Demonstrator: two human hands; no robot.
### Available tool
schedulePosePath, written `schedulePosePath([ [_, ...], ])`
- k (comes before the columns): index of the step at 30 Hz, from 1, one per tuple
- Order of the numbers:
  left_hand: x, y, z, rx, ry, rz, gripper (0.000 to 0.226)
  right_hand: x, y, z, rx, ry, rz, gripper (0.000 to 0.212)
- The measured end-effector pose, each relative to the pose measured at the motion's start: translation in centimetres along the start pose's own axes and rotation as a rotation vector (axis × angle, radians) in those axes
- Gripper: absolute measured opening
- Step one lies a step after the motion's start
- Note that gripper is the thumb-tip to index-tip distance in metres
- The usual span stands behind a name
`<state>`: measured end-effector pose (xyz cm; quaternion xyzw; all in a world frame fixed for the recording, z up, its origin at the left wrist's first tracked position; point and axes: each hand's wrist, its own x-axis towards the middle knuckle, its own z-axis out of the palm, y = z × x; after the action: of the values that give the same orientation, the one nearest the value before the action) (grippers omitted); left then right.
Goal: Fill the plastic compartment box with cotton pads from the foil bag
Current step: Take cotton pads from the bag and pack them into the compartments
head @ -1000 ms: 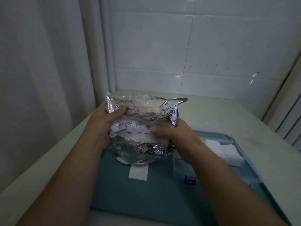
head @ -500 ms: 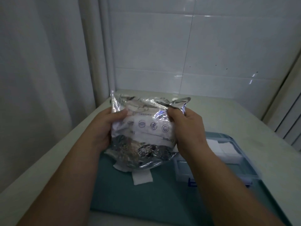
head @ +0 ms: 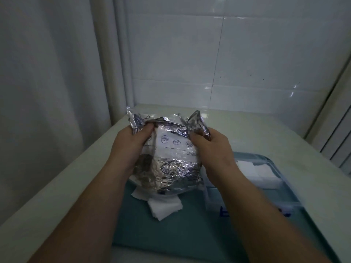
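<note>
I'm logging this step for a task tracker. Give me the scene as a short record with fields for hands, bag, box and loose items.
left hand: grips the top left corner of the foil bag
right hand: grips the bag's top right corner
foil bag: crumpled, upright between both hands, over the teal mat
compartment box: on the mat, right of the bag, blurred; white pads in its far compartments
loose cotton pads: on the mat, partly under the bag
counter: pale, under the mat
</note>
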<state>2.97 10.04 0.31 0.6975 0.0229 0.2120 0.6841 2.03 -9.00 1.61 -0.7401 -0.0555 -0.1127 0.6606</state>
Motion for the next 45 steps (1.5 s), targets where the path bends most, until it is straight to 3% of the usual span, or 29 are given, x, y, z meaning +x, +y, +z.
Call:
schedulePosePath([
  [2,0.1,0.1,-0.7,-0.057,-0.095,-0.048,0.048,0.0,-0.1,-0.3,0.012,0.047,-0.024,0.023],
  [6,0.4,-0.1,-1.5,-0.154,-0.206,-0.215,0.053,0.2,0.2,-0.4,0.014,0.057,0.019,0.033],
  [9,0.6,-0.5,-1.1,0.043,-0.153,-0.140,0.041,0.5,0.5,-0.3,0.024,-0.079,0.113,0.071],
  [11,0.2,-0.4,-0.5,0.148,-0.038,-0.092,0.033,0.2,0.5,0.0,0.014,-0.181,0.127,0.077],
  [13,-0.1,-0.5,0.0,0.180,0.068,-0.064,0.031,-0.1,0.7,0.0,-0.123,-0.225,0.083,0.074],
  [17,-0.2,-0.3,0.1,0.132,0.061,-0.121,0.028,0.0,0.7,-0.2,-0.287,-0.110,-0.060,0.023],
  [22,0.9,-0.3,-1.5,-0.043,-0.107,-0.337,0.034,0.2,0.5,-0.5,-0.323,-0.010,-0.115,0.033],
  [24,0.8,-0.6,-1.5,0.011,-0.118,-0.342,0.034,0.1,0.6,-0.5,-0.318,-0.031,-0.097,0.026],
  [26,0.5,-0.9,-1.2,0.064,-0.045,-0.289,0.020,-0.2,0.3,-0.5,-0.282,-0.042,-0.073,0.022],
  [30,0.3,-1.1,-0.6,0.139,0.121,-0.181,0.008,-0.1,-0.2,-1.7,-0.268,-0.082,0.054,0.061],
  [32,0.2,-1.2,-0.6,0.183,0.147,-0.168,0.010,-0.2,-0.1,-2.0,-0.362,-0.152,0.083,0.054],
  [35,0.3,-1.0,-0.5,0.108,0.080,-0.244,0.019,-0.1,0.8,-1.7,-0.550,-0.162,0.020,0.018],
  [39,1.5,-1.9,-1.3,-0.072,0.101,-0.398,0.064,0.0,1.0,-1.5,-0.651,-0.118,-0.036,0.005],
  [42,1.1,-1.4,-1.4,0.086,0.178,-0.378,0.061,0.0,1.2,-1.5,-0.686,-0.132,-0.036,0.006],
  [45,0.5,-1.1,-1.1,0.204,0.228,-0.274,0.042,0.1,1.5,-1.5,-0.701,-0.172,-0.022,0.017],
])
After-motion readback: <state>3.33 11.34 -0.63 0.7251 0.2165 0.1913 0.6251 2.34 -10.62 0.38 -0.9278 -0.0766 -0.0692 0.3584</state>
